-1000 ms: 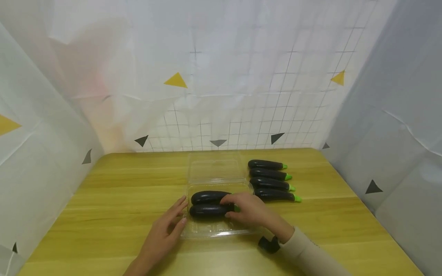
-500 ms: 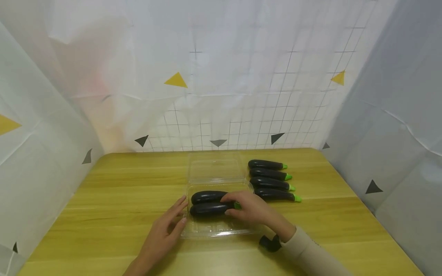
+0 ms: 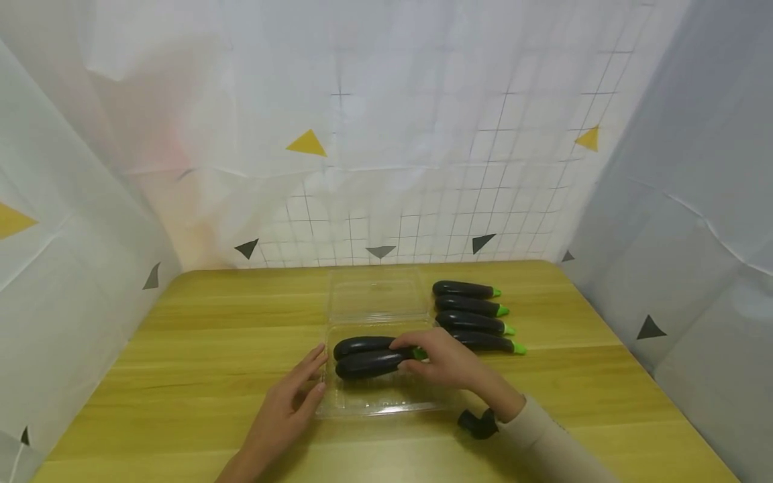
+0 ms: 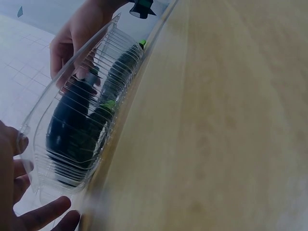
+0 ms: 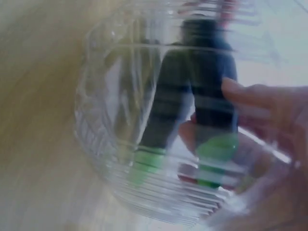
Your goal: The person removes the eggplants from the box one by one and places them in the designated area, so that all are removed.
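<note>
A clear plastic clamshell box (image 3: 392,408) lies with its lid (image 3: 377,295) folded back on the table. Inside its base are two dark purple eggplants with green stems. My right hand (image 3: 443,359) pinches the nearer eggplant (image 3: 368,365) by its stem end, thumb on the near side and fingers on the far side. That eggplant slants, its stem end higher, partly overlapping the farther eggplant (image 3: 361,345). The right wrist view shows the thumb against the held eggplant (image 5: 211,91). At the box's left edge, my left hand (image 3: 280,409) touches the rim with extended, spread fingers.
Several more eggplants (image 3: 471,306) lie in a column to the right of the box, stems pointing right. A black device (image 3: 477,424) sits under the right wrist. White sheeting (image 3: 386,194) with triangle markers encloses the wooden table (image 3: 229,335) at the back and sides.
The right hand has shifted slightly right, and the nearer eggplant has moved with it, its stem end rising and tilting. The left hand stays at the box's edge.
</note>
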The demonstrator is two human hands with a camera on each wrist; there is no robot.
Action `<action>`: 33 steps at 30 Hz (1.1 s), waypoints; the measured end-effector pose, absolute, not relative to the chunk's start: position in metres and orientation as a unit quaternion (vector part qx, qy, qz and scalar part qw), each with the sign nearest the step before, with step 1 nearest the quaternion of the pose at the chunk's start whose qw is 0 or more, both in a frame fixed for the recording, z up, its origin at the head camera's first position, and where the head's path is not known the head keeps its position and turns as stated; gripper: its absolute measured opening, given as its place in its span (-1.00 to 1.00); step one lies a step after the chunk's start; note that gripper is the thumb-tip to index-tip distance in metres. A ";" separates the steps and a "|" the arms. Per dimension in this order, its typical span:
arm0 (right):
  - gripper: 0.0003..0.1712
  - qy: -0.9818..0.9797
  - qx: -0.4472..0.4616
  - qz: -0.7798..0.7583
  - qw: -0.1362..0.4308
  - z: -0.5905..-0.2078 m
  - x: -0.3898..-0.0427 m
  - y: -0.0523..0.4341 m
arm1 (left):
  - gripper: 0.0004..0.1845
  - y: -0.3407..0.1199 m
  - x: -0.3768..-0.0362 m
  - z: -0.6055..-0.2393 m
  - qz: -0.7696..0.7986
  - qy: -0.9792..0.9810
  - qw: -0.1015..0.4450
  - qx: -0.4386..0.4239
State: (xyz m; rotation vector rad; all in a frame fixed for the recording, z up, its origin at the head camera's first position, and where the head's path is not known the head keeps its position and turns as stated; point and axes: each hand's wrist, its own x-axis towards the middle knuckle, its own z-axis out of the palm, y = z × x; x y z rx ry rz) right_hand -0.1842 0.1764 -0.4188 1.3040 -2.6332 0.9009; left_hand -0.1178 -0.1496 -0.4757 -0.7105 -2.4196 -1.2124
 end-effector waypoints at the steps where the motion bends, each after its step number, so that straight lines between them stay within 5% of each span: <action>1: -0.64 -0.856 0.422 0.296 0.033 -0.418 -0.184 0.177 | -0.50 -0.150 -0.118 -0.476 -0.428 -0.852 0.170 -0.249; 33: -0.64 -0.851 0.402 0.325 0.093 -0.397 -0.176 0.218 | -0.51 -0.150 -0.118 -0.478 -0.438 -0.849 0.162 -0.248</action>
